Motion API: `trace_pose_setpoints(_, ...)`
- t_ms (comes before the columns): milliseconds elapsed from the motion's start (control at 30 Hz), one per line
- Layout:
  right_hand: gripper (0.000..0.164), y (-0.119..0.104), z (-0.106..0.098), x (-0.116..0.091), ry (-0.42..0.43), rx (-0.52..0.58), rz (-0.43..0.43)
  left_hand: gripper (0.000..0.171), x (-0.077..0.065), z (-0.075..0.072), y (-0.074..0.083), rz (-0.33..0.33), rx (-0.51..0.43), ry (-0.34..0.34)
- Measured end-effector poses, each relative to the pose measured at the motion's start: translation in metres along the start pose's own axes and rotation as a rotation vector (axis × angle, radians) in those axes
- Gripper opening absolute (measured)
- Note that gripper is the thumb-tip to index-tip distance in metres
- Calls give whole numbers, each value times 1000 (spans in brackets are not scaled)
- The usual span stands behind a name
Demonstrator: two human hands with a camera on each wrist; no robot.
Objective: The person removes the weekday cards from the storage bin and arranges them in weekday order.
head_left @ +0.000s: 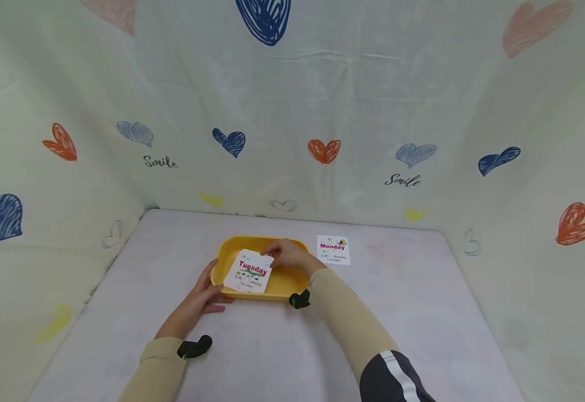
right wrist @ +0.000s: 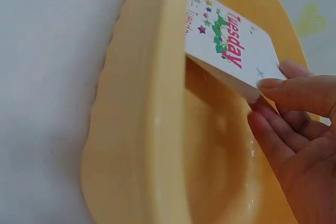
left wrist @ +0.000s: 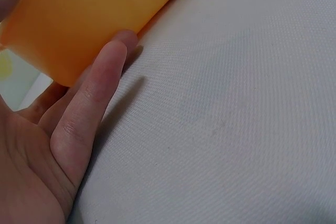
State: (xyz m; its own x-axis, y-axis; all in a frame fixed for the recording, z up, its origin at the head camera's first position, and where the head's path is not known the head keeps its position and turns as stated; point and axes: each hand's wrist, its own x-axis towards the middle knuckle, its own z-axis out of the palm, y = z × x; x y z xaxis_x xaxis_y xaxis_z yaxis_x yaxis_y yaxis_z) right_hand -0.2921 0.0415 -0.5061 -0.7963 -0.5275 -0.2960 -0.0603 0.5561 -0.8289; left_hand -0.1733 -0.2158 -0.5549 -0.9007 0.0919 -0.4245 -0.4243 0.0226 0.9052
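Observation:
A yellow tray (head_left: 284, 282) stands on the table, with a white card printed "Tuesday" (head_left: 248, 272) in its left part. My right hand (head_left: 292, 257) reaches over the tray and pinches the card's upper right corner between thumb and fingers. The right wrist view shows that card (right wrist: 231, 35) slanting, its pinched edge raised above the tray floor. At the tray's left end my left hand (head_left: 199, 301) holds the wall, with a thumb over the rim. In the left wrist view, fingers (left wrist: 86, 103) lie against the tray's outer side (left wrist: 100, 19), low by the table.
A card printed "Monday" (head_left: 333, 257) lies on the table, right of the tray. The table (head_left: 252, 352) has a pale cover, and a curtain (head_left: 292, 95) with hearts hangs behind it and at both sides. Black straps (head_left: 194, 347) circle the wrists.

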Motion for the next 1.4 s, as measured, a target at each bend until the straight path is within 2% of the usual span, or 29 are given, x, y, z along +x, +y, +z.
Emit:
trace_pose_setpoints(167, 32, 0, -4, -7, 10, 23, 5, 77, 0, 1, 1, 8, -9, 5)
trace_pose_setpoints(433, 34, 0, -12, -25, -31, 204, 50, 76, -1, -1, 1, 20, 1, -2)
trace_pose_setpoints(733, 30, 4, -23, -39, -28, 251, 52, 77, 0, -4, 0, 37, -9, 2)
trace_pose_setpoints(1100, 24, 14, -41, -66, -12, 245, 60, 75, -1, -2, -1, 30, -20, -2)
trace_pose_setpoints(1400, 23, 14, -64, -79, 50, 303, 86, 76, -1, 0, 1, 29, 4, -5)
